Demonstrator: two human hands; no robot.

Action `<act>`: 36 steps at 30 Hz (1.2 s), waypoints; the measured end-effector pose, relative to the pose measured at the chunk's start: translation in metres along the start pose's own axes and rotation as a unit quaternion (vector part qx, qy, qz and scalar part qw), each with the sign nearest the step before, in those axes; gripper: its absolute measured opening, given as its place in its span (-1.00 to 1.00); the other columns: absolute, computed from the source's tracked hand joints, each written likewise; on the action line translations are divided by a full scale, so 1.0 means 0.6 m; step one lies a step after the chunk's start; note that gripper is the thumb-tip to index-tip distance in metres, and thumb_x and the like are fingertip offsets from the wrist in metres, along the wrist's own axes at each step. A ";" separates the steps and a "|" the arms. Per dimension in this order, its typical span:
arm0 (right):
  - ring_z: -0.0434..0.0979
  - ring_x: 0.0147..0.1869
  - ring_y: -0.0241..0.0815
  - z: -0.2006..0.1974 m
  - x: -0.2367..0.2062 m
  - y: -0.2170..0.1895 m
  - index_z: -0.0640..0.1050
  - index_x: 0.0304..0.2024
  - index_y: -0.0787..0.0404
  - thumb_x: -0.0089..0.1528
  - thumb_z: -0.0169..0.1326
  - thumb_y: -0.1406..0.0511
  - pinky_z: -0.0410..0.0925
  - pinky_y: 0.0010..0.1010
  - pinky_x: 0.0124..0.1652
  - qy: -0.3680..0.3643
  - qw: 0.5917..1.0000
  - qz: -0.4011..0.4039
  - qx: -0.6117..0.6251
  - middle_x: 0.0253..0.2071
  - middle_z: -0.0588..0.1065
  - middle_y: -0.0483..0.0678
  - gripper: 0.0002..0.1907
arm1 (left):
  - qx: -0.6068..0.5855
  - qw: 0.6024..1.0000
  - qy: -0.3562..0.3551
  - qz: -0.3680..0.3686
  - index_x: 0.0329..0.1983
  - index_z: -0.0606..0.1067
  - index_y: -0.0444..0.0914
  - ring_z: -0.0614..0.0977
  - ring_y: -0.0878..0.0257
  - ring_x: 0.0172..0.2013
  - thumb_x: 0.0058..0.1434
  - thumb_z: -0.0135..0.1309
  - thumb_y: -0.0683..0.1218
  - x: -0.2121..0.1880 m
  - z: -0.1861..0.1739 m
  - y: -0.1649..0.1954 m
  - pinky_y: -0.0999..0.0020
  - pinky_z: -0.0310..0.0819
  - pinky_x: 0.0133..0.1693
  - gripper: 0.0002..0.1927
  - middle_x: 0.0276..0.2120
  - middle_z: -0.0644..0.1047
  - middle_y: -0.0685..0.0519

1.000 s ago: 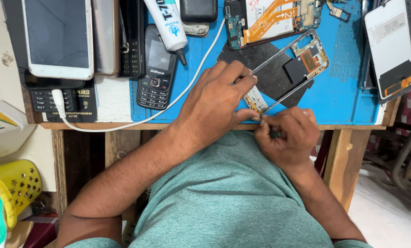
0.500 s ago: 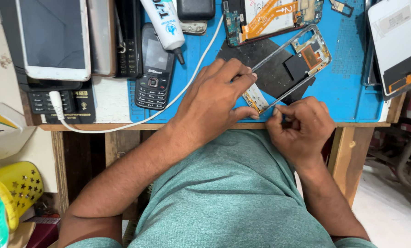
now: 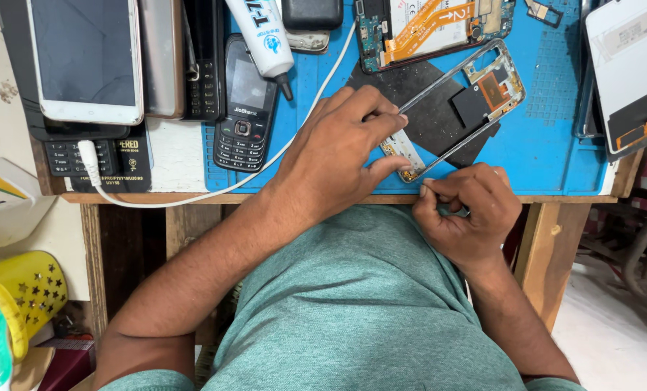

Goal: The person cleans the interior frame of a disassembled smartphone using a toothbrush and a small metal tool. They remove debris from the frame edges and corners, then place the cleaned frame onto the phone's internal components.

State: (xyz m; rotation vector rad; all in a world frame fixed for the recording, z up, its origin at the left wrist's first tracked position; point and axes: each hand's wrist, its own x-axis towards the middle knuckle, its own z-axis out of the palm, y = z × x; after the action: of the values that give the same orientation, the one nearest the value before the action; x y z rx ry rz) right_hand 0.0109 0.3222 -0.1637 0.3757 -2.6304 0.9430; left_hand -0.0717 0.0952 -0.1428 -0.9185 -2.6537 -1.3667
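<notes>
Left hand [image 3: 334, 156] fingers pinching phone frame [image 3: 457, 108] on blue mat [image 3: 548, 145], right hand [image 3: 468, 213] fingers curled together, yellow basket [image 3: 19, 293] contents hidden.

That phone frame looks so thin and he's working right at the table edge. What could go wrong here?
The thin metal phone frame could bend, since the left hand presses down only one end of it.

Whatever small thing the right hand pinches sits at the wooden table edge, so it might drop off into the lap.

The white cable runs under the left wrist and could snag.
</notes>
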 end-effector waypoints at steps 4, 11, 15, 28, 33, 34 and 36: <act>0.25 -0.50 -0.34 0.006 -0.004 -0.001 0.57 -0.43 0.18 0.05 0.34 0.46 0.14 -0.41 -0.30 -0.009 1.000 -0.020 -0.020 -0.44 0.48 -0.14 -0.83 | -0.011 1.000 0.002 -0.002 0.01 0.59 -0.32 0.51 0.10 -0.11 0.12 0.39 0.04 0.000 0.001 -0.001 0.21 0.43 -0.05 -0.52 -0.10 0.51 0.04; 0.35 -0.45 -0.29 0.000 0.009 0.009 0.53 -0.35 0.19 0.20 0.33 0.47 0.20 -0.44 -0.28 0.008 0.999 -0.008 -0.040 -0.43 0.44 -0.13 -0.80 | 0.010 1.000 0.014 0.002 -0.03 0.58 -0.31 0.48 0.09 -0.14 0.12 0.40 0.02 -0.005 0.004 0.006 0.19 0.40 -0.08 -0.55 -0.15 0.48 0.04; 0.35 -0.45 -0.25 -0.001 0.011 -0.001 0.53 -0.40 0.17 0.12 0.31 0.47 0.20 -0.41 -0.32 -0.012 0.999 -0.023 -0.034 -0.43 0.45 -0.11 -0.81 | 0.007 1.000 0.011 0.001 -0.02 0.58 -0.32 0.48 0.10 -0.14 0.11 0.40 0.02 -0.004 0.001 0.006 0.19 0.40 -0.08 -0.54 -0.15 0.47 0.05; 0.33 -0.46 -0.23 0.004 0.005 -0.008 0.58 -0.38 0.16 0.06 0.32 0.44 0.21 -0.32 -0.28 -0.005 0.998 -0.039 -0.038 -0.44 0.45 -0.12 -0.84 | 0.000 1.000 0.017 0.002 -0.02 0.57 -0.31 0.49 0.07 -0.13 0.11 0.40 0.01 0.001 0.003 0.006 0.17 0.40 -0.08 -0.55 -0.15 0.48 0.03; 0.33 -0.53 -0.31 0.000 0.001 0.005 0.59 -0.36 0.20 0.16 0.35 0.42 0.20 -0.45 -0.42 0.038 0.994 0.107 -0.007 -0.41 0.47 -0.13 -0.86 | 0.000 1.000 0.018 0.006 -0.03 0.58 -0.31 0.49 0.07 -0.13 0.11 0.40 0.02 0.001 0.005 0.005 0.18 0.41 -0.08 -0.55 -0.13 0.49 0.03; 0.33 -0.56 -0.33 -0.003 0.001 0.010 0.61 -0.35 0.21 0.16 0.34 0.41 0.19 -0.48 -0.47 0.050 0.985 0.162 0.025 -0.40 0.47 -0.12 -0.88 | -0.002 1.000 0.017 0.004 -0.03 0.58 -0.31 0.49 0.08 -0.14 0.12 0.40 0.02 0.001 0.007 0.004 0.18 0.41 -0.09 -0.55 -0.14 0.49 0.04; 0.38 -0.44 -0.30 -0.011 -0.002 0.018 0.64 -0.19 0.20 0.27 0.35 0.42 0.21 -0.55 -0.41 0.040 0.994 0.099 0.004 -0.33 0.47 -0.12 -0.89 | -0.004 1.000 0.015 -0.001 -0.02 0.58 -0.31 0.49 0.10 -0.15 0.13 0.40 0.03 -0.002 0.008 0.003 0.19 0.42 -0.09 -0.55 -0.14 0.50 0.05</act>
State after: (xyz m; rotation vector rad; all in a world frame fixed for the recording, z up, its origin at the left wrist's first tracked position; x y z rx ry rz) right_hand 0.0098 0.3346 -0.1656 0.0771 -2.6268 1.0060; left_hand -0.0686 0.0989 -0.1444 -0.8905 -2.6293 -1.3823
